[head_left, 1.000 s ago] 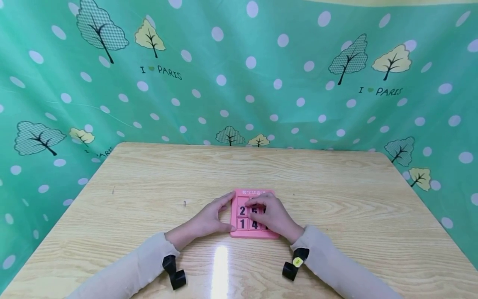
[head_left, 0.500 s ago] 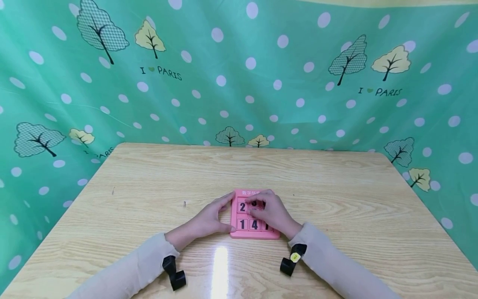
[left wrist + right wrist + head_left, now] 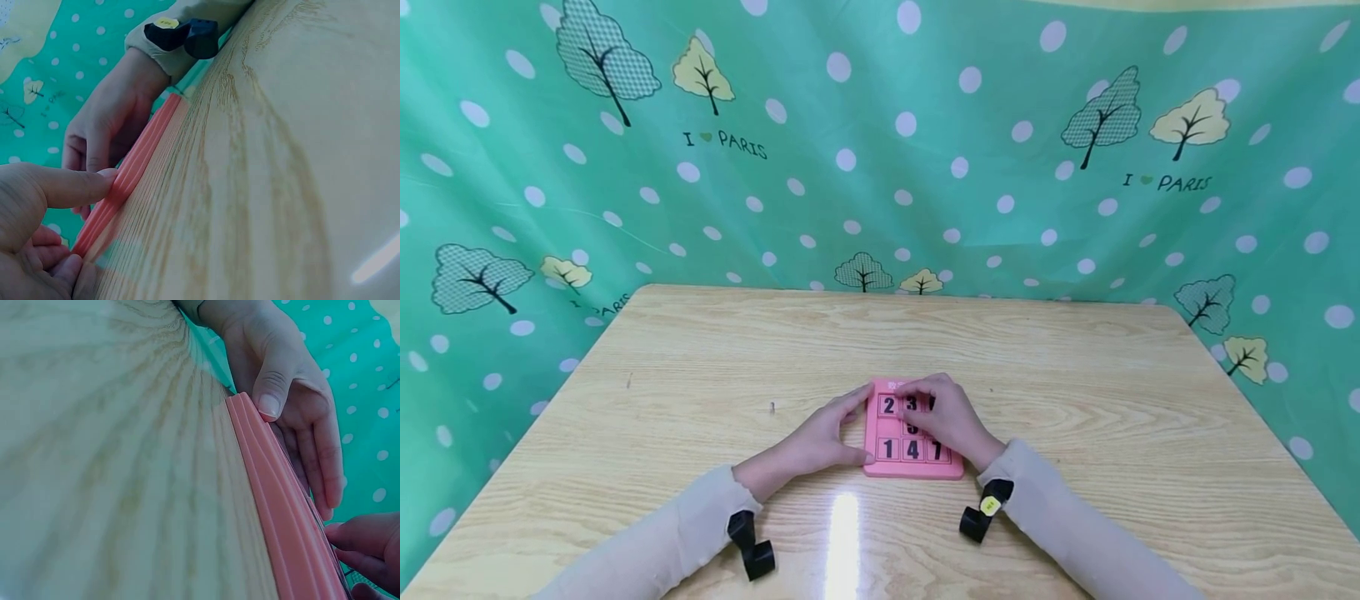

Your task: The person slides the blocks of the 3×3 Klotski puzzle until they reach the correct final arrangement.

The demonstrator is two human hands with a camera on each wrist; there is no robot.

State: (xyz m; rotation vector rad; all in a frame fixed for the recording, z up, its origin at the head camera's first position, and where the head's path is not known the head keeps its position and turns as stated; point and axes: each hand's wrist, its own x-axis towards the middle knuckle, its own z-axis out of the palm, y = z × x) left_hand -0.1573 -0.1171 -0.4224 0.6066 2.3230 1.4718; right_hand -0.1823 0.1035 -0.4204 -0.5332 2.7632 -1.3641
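Logging remotely, I list: pink puzzle [image 3: 913,471]; left hand [image 3: 820,437], spread along its left edge; right hand [image 3: 952,419] over its tiles [image 3: 913,451], pinch unclear.

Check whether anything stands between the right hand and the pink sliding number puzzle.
Nothing visible does. The right hand is directly over the numbered tiles of the pink sliding number puzzle; the left hand holds the left edge, apart from it.

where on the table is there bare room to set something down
The wooden table is bare between the pink puzzle and green curtain, left of the left sleeve and right of the right sleeve. Crowded: the puzzle, with the left hand on its left edge and the right hand over its tiles.
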